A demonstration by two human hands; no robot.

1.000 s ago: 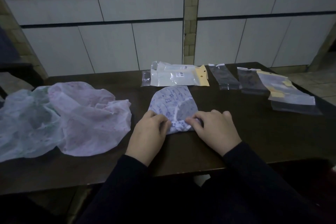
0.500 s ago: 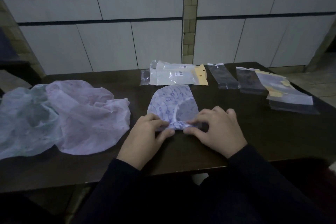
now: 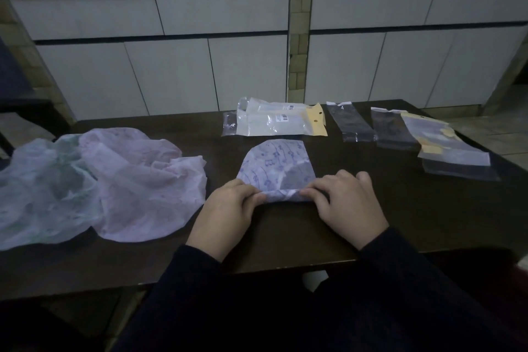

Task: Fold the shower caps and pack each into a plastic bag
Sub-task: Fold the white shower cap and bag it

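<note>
A white shower cap with a blue print (image 3: 275, 163) lies partly folded in the middle of the dark table (image 3: 400, 208). Its near edge is rolled up. My left hand (image 3: 228, 210) pinches the left end of that roll and my right hand (image 3: 347, 198) pinches the right end. Beyond the cap lie filled plastic bags (image 3: 277, 121) with yellow header cards. Empty clear plastic bags (image 3: 350, 123) lie in a row at the right, and more bags (image 3: 445, 146) are stacked at the far right.
A pink shower cap (image 3: 143, 180) and a pale green shower cap (image 3: 40, 188) lie spread and crumpled on the table's left side. White cabinet doors (image 3: 171, 77) stand behind the table. The table's front edge runs just under my wrists.
Both hands have rolled the cap's near edge a little farther away from me, so the flat part looks shorter. My fingers sit closer together on the roll.
</note>
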